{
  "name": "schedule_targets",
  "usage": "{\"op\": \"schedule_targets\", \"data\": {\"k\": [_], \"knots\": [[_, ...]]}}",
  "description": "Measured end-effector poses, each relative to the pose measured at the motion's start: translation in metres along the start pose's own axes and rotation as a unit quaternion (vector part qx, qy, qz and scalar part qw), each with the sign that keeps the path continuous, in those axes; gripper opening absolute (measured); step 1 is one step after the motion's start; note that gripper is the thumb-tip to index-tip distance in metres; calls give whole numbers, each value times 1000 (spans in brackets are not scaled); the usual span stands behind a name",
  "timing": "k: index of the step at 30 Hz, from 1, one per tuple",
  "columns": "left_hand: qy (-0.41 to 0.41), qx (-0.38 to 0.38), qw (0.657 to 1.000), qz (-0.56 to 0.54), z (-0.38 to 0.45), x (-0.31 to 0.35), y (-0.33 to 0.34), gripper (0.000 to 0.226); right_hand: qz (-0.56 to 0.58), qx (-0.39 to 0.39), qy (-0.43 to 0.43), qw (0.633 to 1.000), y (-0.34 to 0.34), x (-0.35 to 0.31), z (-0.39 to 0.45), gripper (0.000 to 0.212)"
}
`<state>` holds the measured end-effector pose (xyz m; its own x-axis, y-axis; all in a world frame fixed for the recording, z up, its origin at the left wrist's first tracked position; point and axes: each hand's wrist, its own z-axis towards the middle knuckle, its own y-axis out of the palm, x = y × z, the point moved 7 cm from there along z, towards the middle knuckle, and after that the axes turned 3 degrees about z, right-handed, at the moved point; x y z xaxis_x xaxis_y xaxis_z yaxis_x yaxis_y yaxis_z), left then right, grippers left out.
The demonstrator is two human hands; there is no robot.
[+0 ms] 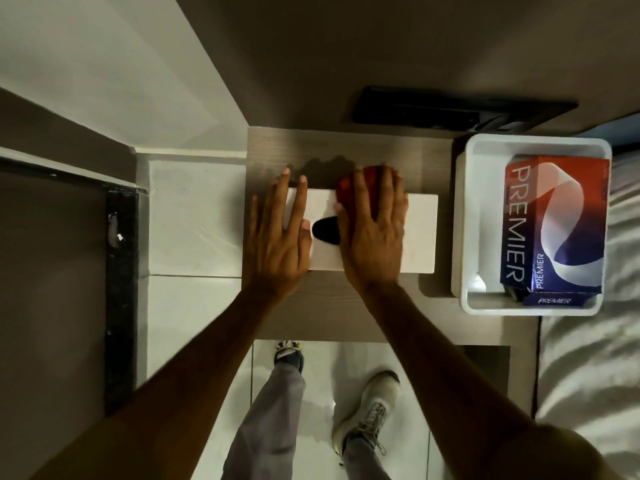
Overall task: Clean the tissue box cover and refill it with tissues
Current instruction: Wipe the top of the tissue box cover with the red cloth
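Observation:
A white tissue box cover (420,233) with a dark oval slot (325,230) lies flat on a small wooden table (332,306). My left hand (280,237) rests flat on its left end, fingers spread. My right hand (372,230) presses a red cloth (346,185) onto the middle of the cover's top; most of the cloth is hidden under the fingers. A red, white and blue Premier tissue box (554,230) stands in a white bin (462,223) to the right.
A black flat object (433,105) lies at the table's back by the wall. A bed with pale sheets (595,358) is at the right. White floor tiles (194,220) and my own legs and shoes lie below the table's front edge.

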<state>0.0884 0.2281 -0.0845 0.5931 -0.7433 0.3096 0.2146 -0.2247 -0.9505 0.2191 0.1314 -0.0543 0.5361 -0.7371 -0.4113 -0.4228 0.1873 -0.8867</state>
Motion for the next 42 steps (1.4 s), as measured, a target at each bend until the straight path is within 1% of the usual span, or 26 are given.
{"op": "schedule_targets", "data": {"k": [3, 4, 5, 7, 9, 10, 11, 13, 15, 16, 18, 20, 22, 24, 26, 28, 30, 32, 34, 35, 37, 39, 40, 41, 42], "knots": [[12, 7, 1000, -13, -1, -1, 3, 58, -21, -46, -116, 992, 4, -7, -12, 65], [10, 5, 1000, -21, -1, -1, 3, 59, -31, -52, -133, 989, 0, 1, -16, 65], [5, 3, 1000, -26, -1, -2, 3, 59, -36, -52, -126, 990, -4, 10, -18, 65], [-2, 2, 1000, -23, 0, -1, 2, 59, -17, -33, -56, 998, -12, 23, -13, 64], [-2, 2, 1000, -20, 1, -1, 3, 60, 7, -15, 10, 1000, -12, 17, -5, 63], [-2, 1, 1000, -18, 1, -1, 3, 60, 10, -15, 20, 1000, -9, 9, -3, 64], [-3, 1, 1000, -18, 2, -2, 3, 60, 8, -21, 6, 1000, -5, -1, -2, 65], [1, -1, 1000, -17, 0, -2, 3, 60, -4, -49, -64, 997, 1, -14, -9, 68], [5, -1, 1000, -11, -1, -1, 2, 59, -28, -81, -124, 989, -1, -11, -16, 76], [2, -2, 1000, -9, -1, -1, 1, 59, -36, -89, -130, 987, -5, -3, -16, 80], [-12, -10, 1000, -7, 1, 0, 0, 60, -33, -76, -89, 993, -18, 21, -11, 77], [-24, -21, 999, 9, 3, 1, 1, 61, -1, -49, -16, 999, -31, 48, -13, 71], [-29, -31, 999, 17, 4, 1, 3, 61, 27, -20, 39, 999, -36, 63, -32, 66], [-29, -33, 999, 13, 4, 1, 3, 61, 36, -5, 65, 997, -29, 60, -59, 63], [-27, -30, 999, 10, 4, 1, 1, 62, 41, -2, 76, 996, -14, 43, -77, 63], [-26, -32, 999, 17, 4, 2, -1, 62, 37, -7, 53, 998, 2, 18, -80, 64], [-24, -37, 999, 20, 5, 3, -2, 62, 17, -20, -15, 1000, 12, -3, -84, 75], [-21, -39, 999, 22, 6, 3, -3, 62, -7, -39, -88, 995, 12, -3, -96, 86], [-22, -37, 999, 22, 6, 3, -3, 61, -34, -60, -134, 989, 5, 13, -106, 88], [-23, -35, 999, 21, 5, 3, -3, 61, -41, -64, -126, 989, 1, 24, -107, 88], [-27, -33, 999, 26, 5, 3, -2, 61, -25, -33, -54, 998, -7, 39, -99, 86], [-26, -30, 999, 28, 5, 2, -1, 61, 2, 2, 15, 1000, -5, 32, -91, 85], [-24, -29, 999, 27, 4, 2, -1, 61, 11, 7, 21, 1000, -1, 22, -89, 84], [-22, -28, 999, 27, 5, 2, 0, 61, 14, 1, 5, 1000, 3, 14, -91, 84], [-20, -27, 999, 29, 5, 1, 0, 61, 11, -15, -28, 999, 8, 8, -95, 85]]}}
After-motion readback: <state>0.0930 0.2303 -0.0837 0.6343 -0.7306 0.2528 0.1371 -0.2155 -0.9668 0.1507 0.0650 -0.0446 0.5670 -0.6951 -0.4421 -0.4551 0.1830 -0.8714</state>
